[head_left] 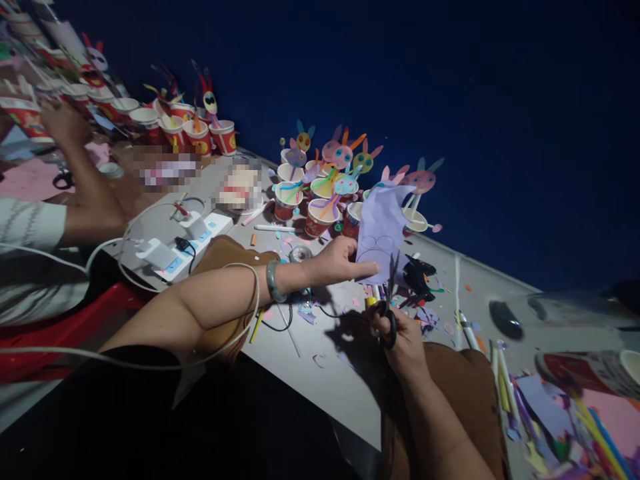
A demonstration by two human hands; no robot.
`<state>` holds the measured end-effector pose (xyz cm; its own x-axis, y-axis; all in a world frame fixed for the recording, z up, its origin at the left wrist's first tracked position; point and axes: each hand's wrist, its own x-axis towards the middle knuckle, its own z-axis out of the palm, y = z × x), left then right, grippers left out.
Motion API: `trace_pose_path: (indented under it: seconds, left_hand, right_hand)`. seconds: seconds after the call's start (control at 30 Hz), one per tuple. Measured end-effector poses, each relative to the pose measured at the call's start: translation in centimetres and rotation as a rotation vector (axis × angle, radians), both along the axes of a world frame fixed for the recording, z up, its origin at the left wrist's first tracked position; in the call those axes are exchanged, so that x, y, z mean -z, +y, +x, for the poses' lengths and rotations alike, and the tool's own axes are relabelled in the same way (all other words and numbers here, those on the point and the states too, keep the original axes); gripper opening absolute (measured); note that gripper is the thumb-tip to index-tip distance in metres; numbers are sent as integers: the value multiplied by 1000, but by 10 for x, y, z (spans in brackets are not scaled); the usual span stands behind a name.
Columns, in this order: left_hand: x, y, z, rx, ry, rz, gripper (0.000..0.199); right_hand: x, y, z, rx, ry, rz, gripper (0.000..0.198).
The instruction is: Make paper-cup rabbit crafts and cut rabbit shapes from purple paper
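A sheet of purple paper [381,217] is pinched upright in my left hand [336,261], its thumb lying across the front near the lower edge. Rounded outlines are drawn on the lower part of the sheet. My right hand [404,340] has its fingers through the handles of black-handled scissors [391,283]. The blades point up, close to the paper's lower right edge; whether they touch it I cannot tell. Just behind, to the right, lies a black object [419,277] of unclear kind. Paper scraps [307,313] are scattered on the table under my hands.
Paper cups [323,217] with colourful rabbit-like paper figures stand behind the sheet. A white power strip [197,245] with chargers sits at left, its cable crossing my left forearm. Another person's arm [85,180] is at far left. Markers, paper and a tipped cup [583,373] lie at right.
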<state>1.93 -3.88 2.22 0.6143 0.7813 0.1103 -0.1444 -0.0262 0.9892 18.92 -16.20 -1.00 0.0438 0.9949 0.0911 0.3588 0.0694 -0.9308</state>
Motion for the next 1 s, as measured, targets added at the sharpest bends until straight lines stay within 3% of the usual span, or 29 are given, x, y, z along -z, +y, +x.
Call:
trace_pose_path:
  seconds: [0.3, 0.57, 1.0]
  left_hand:
    - [-4, -1, -1, 2, -43, -14, 31]
    - [7, 4, 4, -38, -100, -56, 37]
    - [8, 3, 3, 25, -83, -12, 40]
  right_hand:
    - [-4, 1, -1, 17, -14, -11, 40]
    - [-4, 1, 0, 32, -1, -21, 33]
    - [3, 2, 4, -1, 18, -2, 38]
